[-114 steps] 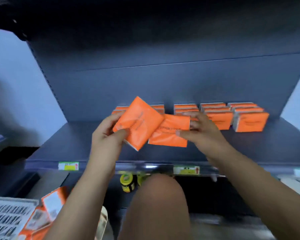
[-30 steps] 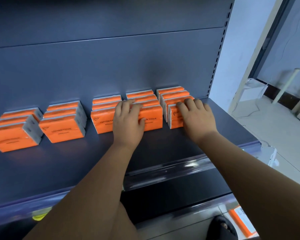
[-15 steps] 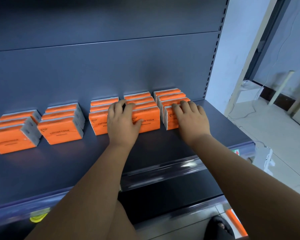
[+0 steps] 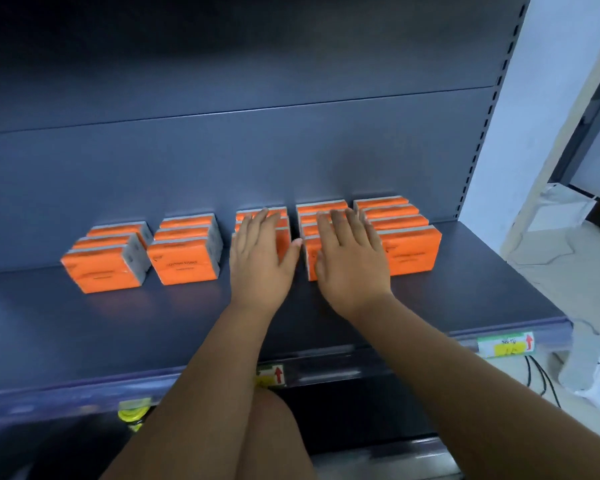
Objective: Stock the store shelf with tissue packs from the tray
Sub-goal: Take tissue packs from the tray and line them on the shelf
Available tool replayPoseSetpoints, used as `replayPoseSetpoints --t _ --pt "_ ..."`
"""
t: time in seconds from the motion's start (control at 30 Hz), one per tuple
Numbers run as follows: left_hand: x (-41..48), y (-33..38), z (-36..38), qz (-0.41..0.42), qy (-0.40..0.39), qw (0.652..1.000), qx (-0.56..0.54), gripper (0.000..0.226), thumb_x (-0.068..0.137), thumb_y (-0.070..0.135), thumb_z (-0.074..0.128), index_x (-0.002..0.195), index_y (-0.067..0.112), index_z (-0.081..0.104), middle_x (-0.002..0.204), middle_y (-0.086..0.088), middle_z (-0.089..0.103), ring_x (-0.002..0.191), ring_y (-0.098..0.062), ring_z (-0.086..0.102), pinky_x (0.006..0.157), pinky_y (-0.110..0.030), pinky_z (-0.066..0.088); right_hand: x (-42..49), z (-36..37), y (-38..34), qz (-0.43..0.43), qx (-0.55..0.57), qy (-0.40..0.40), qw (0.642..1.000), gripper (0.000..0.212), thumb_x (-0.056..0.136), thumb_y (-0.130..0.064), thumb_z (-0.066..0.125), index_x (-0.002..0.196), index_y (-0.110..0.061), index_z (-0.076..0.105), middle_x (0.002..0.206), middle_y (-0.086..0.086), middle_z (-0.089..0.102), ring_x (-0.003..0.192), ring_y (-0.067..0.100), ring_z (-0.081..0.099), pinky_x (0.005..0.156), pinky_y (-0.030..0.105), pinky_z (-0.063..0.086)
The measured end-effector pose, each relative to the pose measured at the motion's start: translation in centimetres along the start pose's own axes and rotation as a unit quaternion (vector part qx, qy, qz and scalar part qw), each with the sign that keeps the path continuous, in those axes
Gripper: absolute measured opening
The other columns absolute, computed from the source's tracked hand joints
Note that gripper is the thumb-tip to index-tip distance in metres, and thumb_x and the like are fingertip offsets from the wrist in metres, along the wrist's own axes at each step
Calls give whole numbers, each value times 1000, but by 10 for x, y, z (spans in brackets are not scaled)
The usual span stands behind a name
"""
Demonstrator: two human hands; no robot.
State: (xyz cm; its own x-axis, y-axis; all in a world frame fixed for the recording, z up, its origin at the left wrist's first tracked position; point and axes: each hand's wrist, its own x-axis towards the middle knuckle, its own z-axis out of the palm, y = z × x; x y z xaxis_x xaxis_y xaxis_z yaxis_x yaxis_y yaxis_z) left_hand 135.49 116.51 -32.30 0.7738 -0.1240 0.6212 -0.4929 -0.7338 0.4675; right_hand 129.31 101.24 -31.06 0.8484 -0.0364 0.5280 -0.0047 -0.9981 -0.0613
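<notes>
Several rows of orange tissue packs stand upright on the dark grey shelf (image 4: 118, 334), lined up front to back against the rear panel. My left hand (image 4: 260, 258) lies flat with fingers spread over the front of the third row (image 4: 281, 237). My right hand (image 4: 350, 261) rests the same way on the fourth row (image 4: 310, 258). The rightmost row (image 4: 411, 254) and the two left rows (image 4: 184, 261) (image 4: 101, 268) are untouched. Neither hand grips a pack. The tray is out of view.
The shelf's front rail carries price labels (image 4: 506, 344). A yellow-capped item (image 4: 132, 412) sits on the shelf below. My knee (image 4: 274, 431) is under the shelf edge. To the right lie a light floor, cables and white plastic wrapping (image 4: 589, 372).
Both hands have shifted left by one row: the left from between the third and fourth rows onto the third, the right from the rightmost row onto the fourth. The view has turned right.
</notes>
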Motion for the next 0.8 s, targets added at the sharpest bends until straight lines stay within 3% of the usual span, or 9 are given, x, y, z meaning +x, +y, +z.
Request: replayPoseSetpoints --t 0.2,0.43,0.63,0.8 --pt "-41 -53 -91 -81 94 986 109 61 100 48 49 148 11 48 154 -8 50 148 -37 37 121 -54 29 5 3 -109 -37 175 -6 984 67 103 -52 26 160 -18 34 168 5 31 156 27 23 126 49 21" --pt "-174 -139 -235 -235 150 911 304 68 97 53 48 147 7 50 151 -14 53 146 -42 37 116 -60 31 -46 -15 -302 -108 384 -41 916 64 99 -48 34 147 -9 51 154 10 50 145 30 42 121 41 33" --pt "-315 -181 -338 -395 165 824 371 70 97 54 39 140 0 55 144 -22 57 140 -49 42 113 -62 34 -148 -8 -429 -274 341 -144 888 65 98 -49 36 145 -8 54 150 14 54 141 36 47 116 48 39" --pt "-399 -191 -370 -458 121 796 377 70 95 57 36 140 6 55 146 -18 55 145 -44 38 119 -58 30 -219 5 -472 -346 268 -222 871 63 101 -49 38 151 -12 48 157 13 46 147 36 40 118 50 34"
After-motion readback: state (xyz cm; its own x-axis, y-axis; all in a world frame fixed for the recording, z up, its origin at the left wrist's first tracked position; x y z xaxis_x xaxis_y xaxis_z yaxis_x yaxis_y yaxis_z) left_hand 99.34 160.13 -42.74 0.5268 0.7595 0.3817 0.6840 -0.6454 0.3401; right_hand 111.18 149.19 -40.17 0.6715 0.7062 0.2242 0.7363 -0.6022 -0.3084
